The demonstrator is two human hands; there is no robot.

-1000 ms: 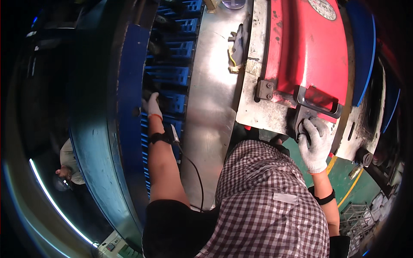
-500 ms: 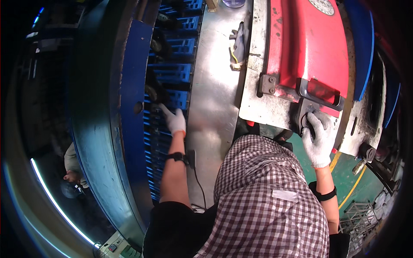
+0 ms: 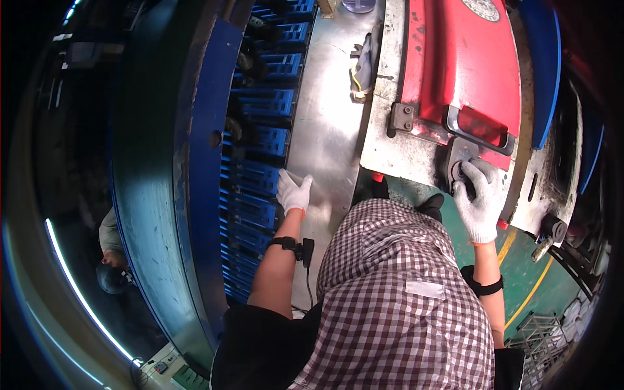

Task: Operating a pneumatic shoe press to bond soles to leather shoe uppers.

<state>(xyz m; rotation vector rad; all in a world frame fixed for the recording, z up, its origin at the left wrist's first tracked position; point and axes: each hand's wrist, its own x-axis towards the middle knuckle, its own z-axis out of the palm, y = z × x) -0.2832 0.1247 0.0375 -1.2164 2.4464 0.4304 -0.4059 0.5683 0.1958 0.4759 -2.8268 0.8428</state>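
Note:
My left hand point(image 3: 294, 193), in a white knit glove, has its fingers apart, with nothing visible in it. It is at the edge of a shiny metal ledge point(image 3: 316, 136), beside a row of blue slotted racks point(image 3: 260, 177). My right hand point(image 3: 480, 201), gloved alike, curls its fingers round a dark grey rounded piece point(image 3: 460, 151). That piece lies at the near corner of a red machine cover point(image 3: 478, 62), just below a black-framed handle recess point(image 3: 481, 127). The fingers partly hide it, so whether it is loose or fixed I cannot tell.
Dark objects point(image 3: 247, 58) sit in the farther racks. A grey item with a yellow edge point(image 3: 362, 71) lies on the ledge by the machine. A blue panel point(image 3: 208, 110) borders the racks on the left. Beyond it, another person point(image 3: 112, 253) shows at far left.
My left hand has drawn back from over the racks, rightward to the ledge's edge. My right hand stays at the grey piece. The handle recess shows brighter red inside.

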